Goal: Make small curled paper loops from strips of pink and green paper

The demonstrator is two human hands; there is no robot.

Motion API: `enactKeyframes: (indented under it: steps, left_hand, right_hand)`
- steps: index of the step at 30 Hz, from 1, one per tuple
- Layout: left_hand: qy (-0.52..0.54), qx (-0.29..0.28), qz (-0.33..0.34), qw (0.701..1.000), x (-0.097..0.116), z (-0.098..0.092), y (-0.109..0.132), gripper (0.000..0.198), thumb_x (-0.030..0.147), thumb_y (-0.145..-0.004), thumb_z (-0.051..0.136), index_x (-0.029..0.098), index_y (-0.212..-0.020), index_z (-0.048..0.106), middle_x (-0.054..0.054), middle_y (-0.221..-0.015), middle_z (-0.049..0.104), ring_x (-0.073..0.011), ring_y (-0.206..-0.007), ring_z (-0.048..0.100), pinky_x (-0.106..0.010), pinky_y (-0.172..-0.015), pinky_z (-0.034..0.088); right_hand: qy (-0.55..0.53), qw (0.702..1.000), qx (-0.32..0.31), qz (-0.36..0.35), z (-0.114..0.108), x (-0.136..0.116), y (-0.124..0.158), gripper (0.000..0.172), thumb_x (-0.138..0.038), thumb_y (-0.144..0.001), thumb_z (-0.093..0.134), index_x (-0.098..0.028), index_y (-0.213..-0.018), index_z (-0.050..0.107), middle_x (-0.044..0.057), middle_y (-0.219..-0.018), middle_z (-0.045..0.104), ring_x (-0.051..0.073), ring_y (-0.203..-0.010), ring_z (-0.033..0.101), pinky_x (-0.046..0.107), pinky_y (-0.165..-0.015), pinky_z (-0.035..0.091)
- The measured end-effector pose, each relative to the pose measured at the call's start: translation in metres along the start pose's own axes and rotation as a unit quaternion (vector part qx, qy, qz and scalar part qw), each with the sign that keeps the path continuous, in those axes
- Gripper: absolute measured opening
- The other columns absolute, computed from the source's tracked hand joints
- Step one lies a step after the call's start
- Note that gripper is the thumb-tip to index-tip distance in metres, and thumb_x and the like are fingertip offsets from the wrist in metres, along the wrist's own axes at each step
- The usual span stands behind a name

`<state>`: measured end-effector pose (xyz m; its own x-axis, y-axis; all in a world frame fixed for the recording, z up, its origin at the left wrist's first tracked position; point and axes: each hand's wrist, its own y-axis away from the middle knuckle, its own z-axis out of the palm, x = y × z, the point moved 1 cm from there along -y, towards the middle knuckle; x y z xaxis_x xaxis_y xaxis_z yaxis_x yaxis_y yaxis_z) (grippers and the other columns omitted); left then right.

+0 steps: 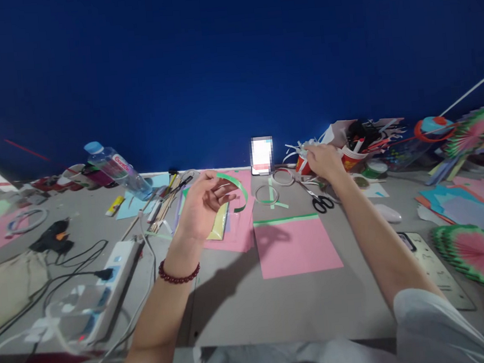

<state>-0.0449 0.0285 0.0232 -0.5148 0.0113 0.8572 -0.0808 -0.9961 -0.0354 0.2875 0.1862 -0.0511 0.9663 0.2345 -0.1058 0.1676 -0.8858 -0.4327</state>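
The left hand [205,204], palm up, has its fingertips pinched on a curled green paper strip [237,186], held above the middle of the grey table [236,312]. The right hand [325,160] has its fingers bent over a red cup [302,166] of white strips at the far edge; whether they grip cannot be told. Black scissors [320,201] lie just beside that wrist, and a pink sheet [294,247] lies between the forearms.
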Motion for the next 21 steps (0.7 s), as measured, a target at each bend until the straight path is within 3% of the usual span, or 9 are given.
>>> enactKeyframes:
  steps: [3,6,9,13,16,18,21]
  left_hand:
    - [0.01,-0.005,-0.014,1.0,-0.002,0.0,0.0,0.012,0.022,-0.074,0.063,0.021,-0.073,0.051,0.001,-0.07,0.065,-0.0143,-0.071,0.068,-0.023,-0.061,0.056]
    - [0.026,-0.01,-0.025,0.999,-0.004,0.002,-0.001,0.014,0.023,-0.074,0.065,0.02,-0.072,0.052,0.002,-0.068,0.063,-0.0131,-0.07,0.068,-0.022,-0.06,0.056]
    - [0.017,-0.006,-0.029,0.999,-0.007,0.003,-0.002,0.014,0.023,-0.073,0.066,0.02,-0.07,0.052,0.001,-0.067,0.062,-0.014,-0.069,0.068,-0.022,-0.06,0.056]
    - [0.001,-0.001,-0.026,1.0,-0.01,0.003,-0.003,0.015,0.022,-0.071,0.066,0.02,-0.072,0.052,0.001,-0.069,0.064,-0.0148,-0.072,0.069,-0.023,-0.062,0.056]
    - [0.004,-0.003,-0.028,1.0,-0.011,0.003,-0.003,0.015,0.022,-0.072,0.066,0.02,-0.072,0.051,0.001,-0.068,0.064,-0.0147,-0.074,0.069,-0.022,-0.063,0.056]
    - [0.007,0.006,-0.027,1.0,-0.011,0.003,-0.004,0.015,0.021,-0.072,0.065,0.02,-0.072,0.051,0.001,-0.068,0.065,-0.0149,-0.075,0.07,-0.021,-0.062,0.056]
    - [-0.001,0.023,-0.02,1.0,-0.009,0.003,-0.005,0.013,0.02,-0.071,0.064,0.019,-0.072,0.051,0.0,-0.071,0.065,-0.0149,-0.075,0.069,-0.021,-0.061,0.055]
  right_hand:
    - [-0.017,0.997,0.074,0.034,-0.012,-0.012,0.006,0.031,-0.02,-0.08,0.052,-0.016,-0.103,0.072,0.016,-0.117,0.062,0.035,-0.114,0.047,0.049,-0.096,0.035]
    - [-0.096,0.982,0.158,0.024,-0.036,-0.049,0.02,0.029,-0.02,-0.079,0.056,-0.02,-0.104,0.071,0.012,-0.126,0.055,0.033,-0.119,0.043,0.05,-0.099,0.033]
    - [-0.275,0.952,0.086,-0.099,-0.066,-0.107,0.047,0.024,-0.024,-0.081,0.06,-0.025,-0.104,0.068,0.008,-0.118,0.062,0.028,-0.115,0.052,0.048,-0.102,0.034]
    - [-0.412,0.903,-0.019,-0.121,-0.087,-0.172,0.084,0.038,-0.036,-0.074,0.073,-0.031,-0.11,0.062,0.004,-0.115,0.065,0.026,-0.11,0.056,0.046,-0.097,0.041]
    - [-0.444,0.893,-0.029,-0.068,-0.084,-0.186,0.097,0.024,-0.037,-0.076,0.072,-0.03,-0.098,0.065,0.003,-0.102,0.068,0.025,-0.098,0.061,0.045,-0.091,0.044]
    - [-0.466,0.883,-0.037,-0.043,-0.078,-0.181,0.099,0.012,-0.037,-0.08,0.069,-0.03,-0.089,0.066,0.002,-0.095,0.069,0.024,-0.092,0.062,0.043,-0.086,0.046]
    - [-0.487,0.871,-0.039,-0.047,-0.073,-0.169,0.097,0.007,-0.035,-0.084,0.065,-0.03,-0.087,0.067,0.002,-0.093,0.07,0.023,-0.092,0.063,0.042,-0.085,0.046]
